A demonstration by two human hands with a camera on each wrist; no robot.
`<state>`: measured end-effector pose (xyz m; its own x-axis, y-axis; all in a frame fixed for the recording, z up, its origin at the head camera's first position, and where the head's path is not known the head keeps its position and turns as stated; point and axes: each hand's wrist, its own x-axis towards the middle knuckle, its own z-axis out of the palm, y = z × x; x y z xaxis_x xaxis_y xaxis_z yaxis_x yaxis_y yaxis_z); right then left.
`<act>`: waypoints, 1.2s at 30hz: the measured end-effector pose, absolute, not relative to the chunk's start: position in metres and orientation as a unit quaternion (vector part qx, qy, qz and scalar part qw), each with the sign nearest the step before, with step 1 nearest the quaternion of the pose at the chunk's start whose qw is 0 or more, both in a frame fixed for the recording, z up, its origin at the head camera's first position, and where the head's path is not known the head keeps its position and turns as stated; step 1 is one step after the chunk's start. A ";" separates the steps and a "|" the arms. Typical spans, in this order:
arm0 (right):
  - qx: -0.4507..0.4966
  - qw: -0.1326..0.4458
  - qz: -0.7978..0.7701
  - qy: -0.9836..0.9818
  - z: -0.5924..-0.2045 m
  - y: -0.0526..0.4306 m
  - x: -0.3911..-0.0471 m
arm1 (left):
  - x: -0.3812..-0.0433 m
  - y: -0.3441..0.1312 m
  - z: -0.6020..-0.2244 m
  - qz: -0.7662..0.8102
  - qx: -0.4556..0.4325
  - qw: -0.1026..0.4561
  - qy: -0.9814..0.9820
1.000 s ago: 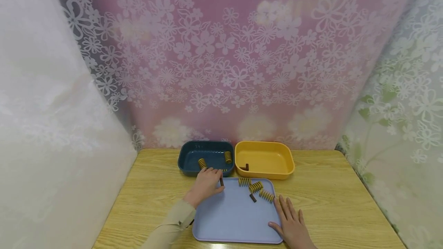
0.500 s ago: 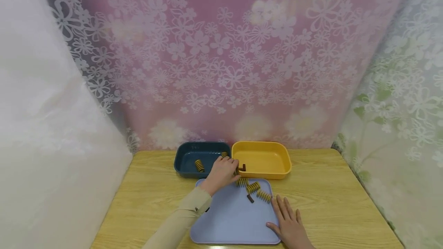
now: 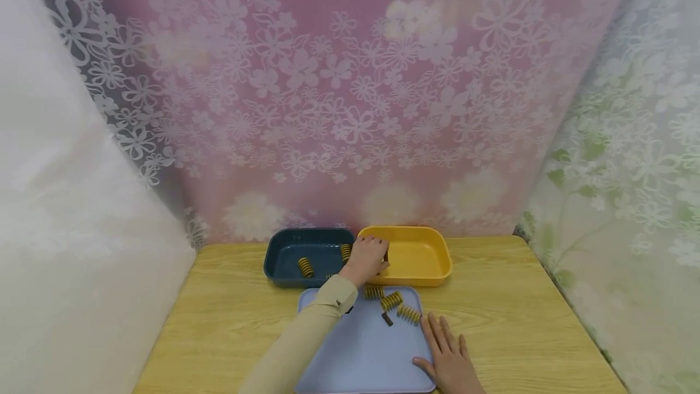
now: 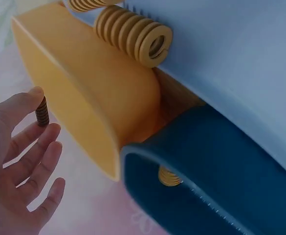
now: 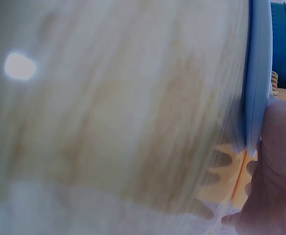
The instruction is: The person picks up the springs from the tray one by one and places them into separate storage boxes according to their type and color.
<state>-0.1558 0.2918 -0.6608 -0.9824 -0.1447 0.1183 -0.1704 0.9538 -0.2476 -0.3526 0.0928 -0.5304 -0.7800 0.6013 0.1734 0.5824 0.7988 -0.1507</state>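
Over the left part of the yellow bin (image 3: 423,281), my left hand (image 3: 366,258) pinches a small dark coil spring (image 4: 42,112) between thumb and index finger; its other fingers are spread. My right hand (image 3: 451,359) lies with straight fingers at the right edge of the light blue tray (image 3: 361,357). Larger yellow springs (image 3: 391,301) lie in the tray's far right corner, with another small dark spring (image 3: 387,319) just in front of them. More yellow springs (image 3: 305,267) are in the dark blue bin (image 3: 284,283). My left hand hides part of the yellow bin's inside.
Both bins stand side by side behind the tray on a wood-grain table (image 3: 219,315). A pink flowered curtain (image 3: 339,108) hangs right behind them, and pale sheets enclose the left and right sides.
My left hand has moved right with the dark spring, from the front of the dark blue bin to over the yellow bin. My right hand has stayed at the tray's edge.
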 end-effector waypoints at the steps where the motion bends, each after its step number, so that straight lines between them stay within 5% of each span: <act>1: 0.079 0.047 0.128 -0.987 -0.661 0.292 -0.156 | -0.356 0.094 -0.533 0.043 -0.312 0.097 -0.944; 24: 0.075 0.064 0.129 -0.987 -0.663 0.291 -0.155 | -0.380 0.108 -0.571 0.036 -0.264 -0.021 -0.964; 36: 0.086 0.072 0.130 -0.985 -0.660 0.291 -0.153 | -0.371 0.099 -0.551 -0.061 -0.288 0.140 -0.945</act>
<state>-0.1534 0.2908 -0.6603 -0.9747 -0.1514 0.1643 -0.1889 0.9510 -0.2446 -0.3709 0.0992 -0.5507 -0.7949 0.5271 0.3004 0.5615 0.8268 0.0352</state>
